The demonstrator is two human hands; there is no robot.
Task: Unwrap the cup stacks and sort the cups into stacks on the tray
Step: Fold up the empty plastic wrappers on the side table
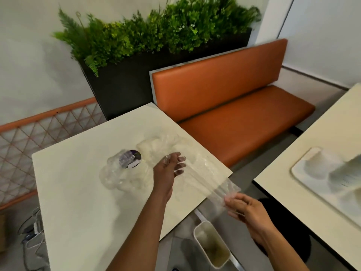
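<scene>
A strip of clear plastic wrap (203, 179) stretches between my two hands over the right edge of the cream table (78, 192). My left hand (170, 169) holds its upper end with the fingers partly curled. My right hand (242, 208) pinches the lower end past the table's edge. Crumpled clear wrappers (125, 173) lie on the table left of my left hand, one with a dark purple round label (132, 156). More crumpled wrap (160, 145) lies behind. On the second table at right, a white tray (304, 173) holds blurred stacks of clear cups (345, 173).
An orange bench (234, 114) stands behind the gap between the tables. A black planter with green ferns (156, 36) sits behind the first table. A white bin (212, 245) stands on the floor below my right hand. An orange mesh railing (39, 137) runs along the left.
</scene>
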